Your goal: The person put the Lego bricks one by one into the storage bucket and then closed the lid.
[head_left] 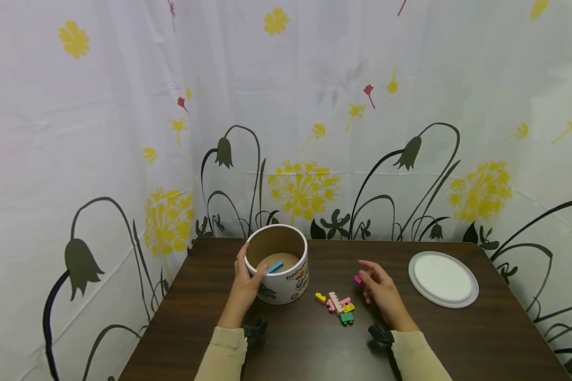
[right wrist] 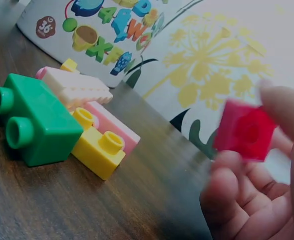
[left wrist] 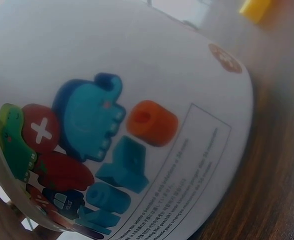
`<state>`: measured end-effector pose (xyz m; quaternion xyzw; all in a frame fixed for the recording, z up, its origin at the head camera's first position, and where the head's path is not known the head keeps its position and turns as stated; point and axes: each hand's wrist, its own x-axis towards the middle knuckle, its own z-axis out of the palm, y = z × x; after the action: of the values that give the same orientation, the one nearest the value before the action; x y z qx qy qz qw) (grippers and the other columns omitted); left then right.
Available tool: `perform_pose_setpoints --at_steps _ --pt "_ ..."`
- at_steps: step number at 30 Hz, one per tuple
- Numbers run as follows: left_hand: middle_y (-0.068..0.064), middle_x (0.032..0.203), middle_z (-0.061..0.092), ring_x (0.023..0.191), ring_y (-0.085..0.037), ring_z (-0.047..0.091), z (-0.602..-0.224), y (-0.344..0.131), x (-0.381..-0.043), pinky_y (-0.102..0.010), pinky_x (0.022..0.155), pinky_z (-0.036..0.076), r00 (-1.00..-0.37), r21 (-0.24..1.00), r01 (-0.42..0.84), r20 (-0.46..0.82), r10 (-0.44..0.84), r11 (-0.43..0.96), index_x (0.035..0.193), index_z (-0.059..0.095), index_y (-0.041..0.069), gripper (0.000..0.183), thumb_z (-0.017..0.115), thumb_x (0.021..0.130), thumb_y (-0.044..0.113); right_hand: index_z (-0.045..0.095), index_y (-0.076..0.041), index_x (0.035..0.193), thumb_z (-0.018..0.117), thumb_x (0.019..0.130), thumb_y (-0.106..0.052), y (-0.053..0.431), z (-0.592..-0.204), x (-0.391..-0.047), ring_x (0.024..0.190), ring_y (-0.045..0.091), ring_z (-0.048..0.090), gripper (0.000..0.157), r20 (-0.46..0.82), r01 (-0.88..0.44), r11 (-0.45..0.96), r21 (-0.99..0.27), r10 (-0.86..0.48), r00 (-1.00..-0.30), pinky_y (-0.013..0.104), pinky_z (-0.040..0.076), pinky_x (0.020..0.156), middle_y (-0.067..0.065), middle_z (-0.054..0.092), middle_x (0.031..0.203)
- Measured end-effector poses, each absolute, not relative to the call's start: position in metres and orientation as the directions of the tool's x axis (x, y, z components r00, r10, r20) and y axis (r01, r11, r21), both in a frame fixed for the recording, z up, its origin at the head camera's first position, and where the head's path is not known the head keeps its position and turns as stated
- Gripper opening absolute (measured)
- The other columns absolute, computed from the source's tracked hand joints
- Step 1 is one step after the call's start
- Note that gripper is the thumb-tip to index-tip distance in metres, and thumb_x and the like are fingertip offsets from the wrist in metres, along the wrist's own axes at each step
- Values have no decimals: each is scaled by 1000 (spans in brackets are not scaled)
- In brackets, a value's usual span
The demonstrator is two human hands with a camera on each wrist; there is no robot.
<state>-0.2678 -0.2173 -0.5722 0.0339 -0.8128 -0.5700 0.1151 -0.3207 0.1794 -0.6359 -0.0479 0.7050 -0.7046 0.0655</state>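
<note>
With the left hand (head_left: 244,288) gripping the rim and side of a white tub (head_left: 282,290), presumably to steady it with its mouth up, we see a blue brick (head_left: 275,266) lying inside; at the bench (head_left: 186,323), the fingers of the right hand (head_left: 381,292) pinch a small pink brick (head_left: 358,279), narrowed to its width and leaving its face uncovered; we find it between the loose bricks (head_left: 334,304), bunched within easy reach, and a white disc (head_left: 443,279), perhaps the tub's lid, set aside at right.

Left hand (head_left: 243,286) curled, right hand (head_left: 382,290) pinched
</note>
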Motion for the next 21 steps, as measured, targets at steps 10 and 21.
perform_pose_setpoints --at_steps 10,21 --pt "-21 172 20 151 -54 37 -573 -217 -268 -74 120 34 -974 937 60 131 -186 344 172 14 39 87 68 103 43 60 -7 127 71 107 -29 165 -614 -316 99 19 69 32 25 -3 -174 -985 -125 -992 30 61 86 1 74 114" --pt "-22 172 20 151 -54 37 -572 -217 -268 -74 121 34 -970 933 63 140 -196 354 172 15 40 87 68 103 48 59 -10 125 65 111 -29 106 -571 -317 115 21 70 24 92 -14 -348 -937 -208 -974 32 56 99 3 71 121"
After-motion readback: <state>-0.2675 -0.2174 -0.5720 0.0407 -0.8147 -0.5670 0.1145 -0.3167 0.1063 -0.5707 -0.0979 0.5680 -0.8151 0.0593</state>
